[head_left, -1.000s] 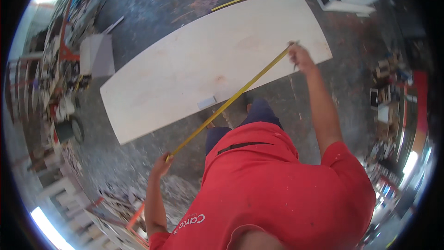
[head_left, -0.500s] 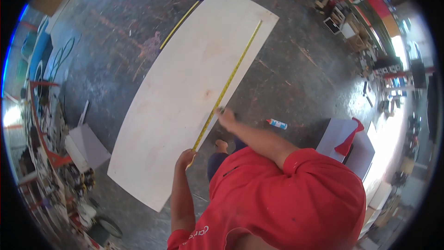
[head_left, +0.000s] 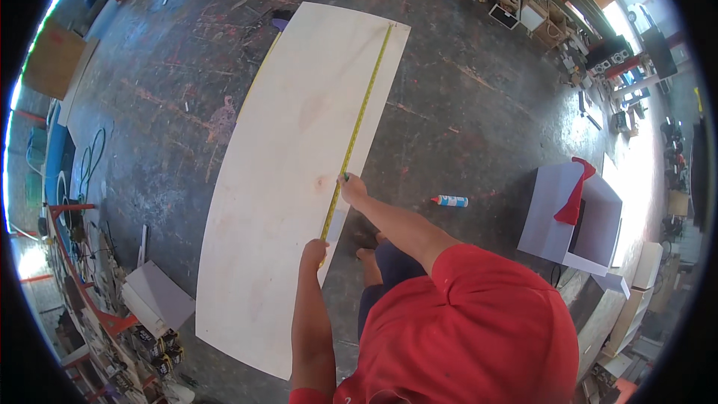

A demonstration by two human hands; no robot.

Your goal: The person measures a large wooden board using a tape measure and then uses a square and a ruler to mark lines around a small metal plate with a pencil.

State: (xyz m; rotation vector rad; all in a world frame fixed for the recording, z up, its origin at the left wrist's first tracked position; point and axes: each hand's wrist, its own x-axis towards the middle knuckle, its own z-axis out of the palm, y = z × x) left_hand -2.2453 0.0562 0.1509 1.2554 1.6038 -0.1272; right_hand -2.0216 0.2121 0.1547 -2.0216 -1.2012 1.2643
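Left forearm (head_left: 310, 322) ran almost straight up from the person's lap side, ending in the left hand (head_left: 315, 253) at the board's near long edge. Right forearm (head_left: 404, 227) cut across up-left from the shoulder, right hand (head_left: 352, 190) a bit farther along the same edge.

Left fist was closed on the near end of the yellow tape measure (head_left: 357, 120). Right fingers were curled around a small dark-green item (head_left: 345, 177), too small for me to identify, with the fingertips at the tape; couldn't tell if they pressed on it.

Tape lay on the white curved board (head_left: 262, 202), roughly along its straight long edge. From the left grip it passed the right hand and ended just short of the far corner.

Versus one second back: tape had been stretched diagonally between both hands, right hand out at its far end. Half a second back it was already laid along the edge, right hand just off its side. By this point the right fingers had come in to the tape. Left grip unchanged.
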